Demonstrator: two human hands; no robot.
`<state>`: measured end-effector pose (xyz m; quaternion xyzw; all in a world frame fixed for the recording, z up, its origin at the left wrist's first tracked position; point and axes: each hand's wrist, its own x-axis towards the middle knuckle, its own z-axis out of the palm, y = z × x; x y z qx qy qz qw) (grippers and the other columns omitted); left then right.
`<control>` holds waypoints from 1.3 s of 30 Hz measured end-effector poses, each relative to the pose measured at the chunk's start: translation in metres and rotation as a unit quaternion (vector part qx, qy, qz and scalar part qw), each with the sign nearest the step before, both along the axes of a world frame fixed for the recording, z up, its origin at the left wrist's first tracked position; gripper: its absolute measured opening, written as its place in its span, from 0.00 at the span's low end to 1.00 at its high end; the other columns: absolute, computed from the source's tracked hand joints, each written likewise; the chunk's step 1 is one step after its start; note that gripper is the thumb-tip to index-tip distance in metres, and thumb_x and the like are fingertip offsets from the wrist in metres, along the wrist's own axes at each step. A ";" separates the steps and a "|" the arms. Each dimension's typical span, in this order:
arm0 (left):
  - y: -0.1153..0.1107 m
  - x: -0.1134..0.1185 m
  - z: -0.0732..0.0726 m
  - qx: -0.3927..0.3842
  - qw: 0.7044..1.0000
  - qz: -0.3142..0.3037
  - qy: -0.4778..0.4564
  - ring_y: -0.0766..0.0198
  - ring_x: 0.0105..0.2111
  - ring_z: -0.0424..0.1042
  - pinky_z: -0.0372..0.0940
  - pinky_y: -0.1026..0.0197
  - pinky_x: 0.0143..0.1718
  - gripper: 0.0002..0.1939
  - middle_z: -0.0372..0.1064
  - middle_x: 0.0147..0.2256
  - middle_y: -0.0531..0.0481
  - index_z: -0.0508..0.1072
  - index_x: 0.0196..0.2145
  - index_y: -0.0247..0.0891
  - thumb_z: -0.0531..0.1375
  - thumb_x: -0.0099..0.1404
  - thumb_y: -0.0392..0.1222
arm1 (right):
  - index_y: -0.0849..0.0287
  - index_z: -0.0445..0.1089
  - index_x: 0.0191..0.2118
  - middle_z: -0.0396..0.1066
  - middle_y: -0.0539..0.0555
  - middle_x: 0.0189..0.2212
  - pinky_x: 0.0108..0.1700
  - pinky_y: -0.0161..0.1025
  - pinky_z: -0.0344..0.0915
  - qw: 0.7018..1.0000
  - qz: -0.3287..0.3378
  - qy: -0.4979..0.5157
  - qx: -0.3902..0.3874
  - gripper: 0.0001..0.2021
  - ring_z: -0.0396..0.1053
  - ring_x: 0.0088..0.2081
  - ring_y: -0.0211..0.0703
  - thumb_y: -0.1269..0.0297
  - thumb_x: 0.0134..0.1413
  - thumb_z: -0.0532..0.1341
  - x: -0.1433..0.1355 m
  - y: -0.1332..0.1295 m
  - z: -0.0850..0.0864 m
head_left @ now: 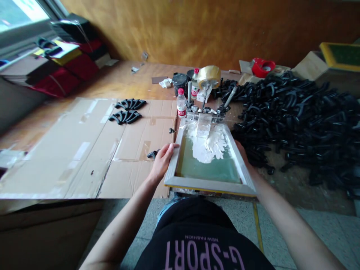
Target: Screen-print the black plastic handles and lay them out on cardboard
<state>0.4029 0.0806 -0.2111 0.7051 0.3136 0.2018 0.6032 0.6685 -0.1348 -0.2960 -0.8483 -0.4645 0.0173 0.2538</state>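
Note:
A grey-edged screen frame (208,183) with a green mesh lies in front of me, tilted slightly. White paste (209,148) is smeared over the mesh's far half, under a clamp (208,112). My left hand (163,160) is closed on the frame's left edge, with a small black part (152,154) beside its fingers; whether the hand also holds this part is unclear. On the frame's right edge is my right hand (243,153), its fingers partly hidden behind the rim. What lies beneath the frame is hidden.
Two rows of black parts (125,117) lie on flattened cardboard (84,150) at left. A large heap of black parts (298,112) fills the right. Behind the frame stand bottles (181,104), a dark pot (179,83) and a tape roll (209,77). Stacked boxes (50,77) are far left.

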 end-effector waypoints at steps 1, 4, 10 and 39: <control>-0.003 -0.006 -0.015 -0.020 1.000 -0.003 0.024 0.64 0.30 0.68 0.63 0.64 0.30 0.25 0.72 0.33 0.50 0.74 0.46 0.38 0.55 0.63 0.61 | 0.61 0.68 0.56 0.72 0.62 0.50 0.53 0.57 0.64 0.999 -0.038 -0.005 0.017 0.22 0.68 0.51 0.58 0.58 0.62 0.50 0.009 0.001 0.008; -0.008 -0.014 -0.060 -0.066 0.996 0.007 0.063 0.64 0.29 0.69 0.63 0.65 0.29 0.32 0.72 0.33 0.51 0.64 0.59 0.41 0.58 0.61 0.58 | 0.61 0.64 0.58 0.64 0.64 0.57 0.57 0.54 0.61 0.992 -0.088 -0.049 0.082 0.23 0.64 0.56 0.56 0.58 0.60 0.55 0.014 0.028 0.034; -0.002 -0.013 -0.107 -0.033 0.994 0.013 0.107 0.63 0.31 0.70 0.63 0.63 0.33 0.33 0.72 0.34 0.49 0.61 0.62 0.39 0.57 0.62 0.55 | 0.59 0.68 0.50 0.71 0.60 0.47 0.51 0.45 0.63 0.995 0.064 -0.056 -0.058 0.17 0.67 0.49 0.53 0.64 0.55 0.63 -0.038 0.098 0.057; 0.003 0.006 0.011 -0.077 0.996 0.037 -0.019 0.67 0.20 0.65 0.57 0.65 0.19 0.30 0.70 0.25 0.51 0.75 0.42 0.38 0.48 0.65 0.66 | 0.59 0.63 0.59 0.76 0.56 0.39 0.43 0.41 0.65 0.990 -0.111 0.028 0.079 0.22 0.71 0.37 0.44 0.57 0.61 0.56 0.050 0.060 0.088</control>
